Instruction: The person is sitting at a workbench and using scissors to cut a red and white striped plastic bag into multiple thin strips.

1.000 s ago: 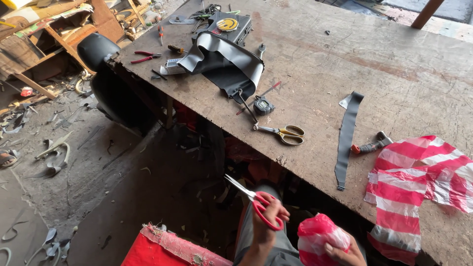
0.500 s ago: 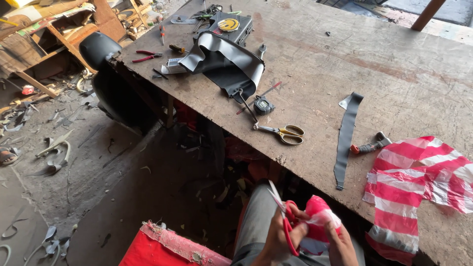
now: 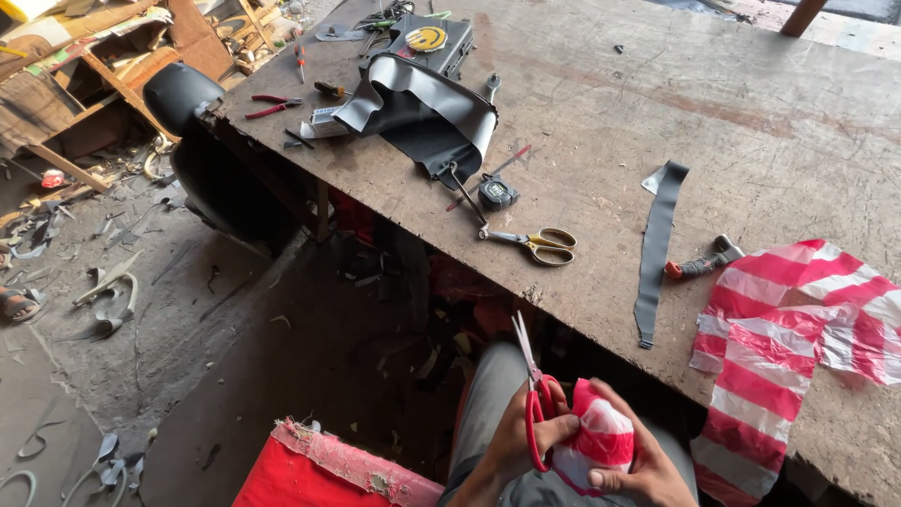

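**Red scissors and striped plastic held over the lap**

Red-handled scissors (image 3: 533,404) are gripped in the left hand (image 3: 526,434), fingers closed through and around the handle loops, blades pointed up and away toward the table edge. Whether the blades are fully shut cannot be told; they appear together. A bunched piece of red-and-white striped plastic (image 3: 593,441) is clasped by the right hand (image 3: 648,465), fingers curled around its lower side, thumb across the front. The bundle is touching the scissors handles and sits low in the view, above the grey trousers (image 3: 488,413), just in front of the table edge.

On the wooden table (image 3: 713,122), a larger sheet of the same striped plastic (image 3: 788,329) is draped over the near edge at the right. A grey strip (image 3: 655,249) is laid beside it, with a small orange-handled tool (image 3: 699,263) between the two. Yellow-handled scissors (image 3: 540,244) are lying near the edge, a tape measure (image 3: 496,192) just behind them. Folded black sheet material (image 3: 418,108) is piled further back, red pliers (image 3: 272,103) to its left. A red cushion (image 3: 319,469) is seen on the floor at bottom, scraps scattered over the ground at left.
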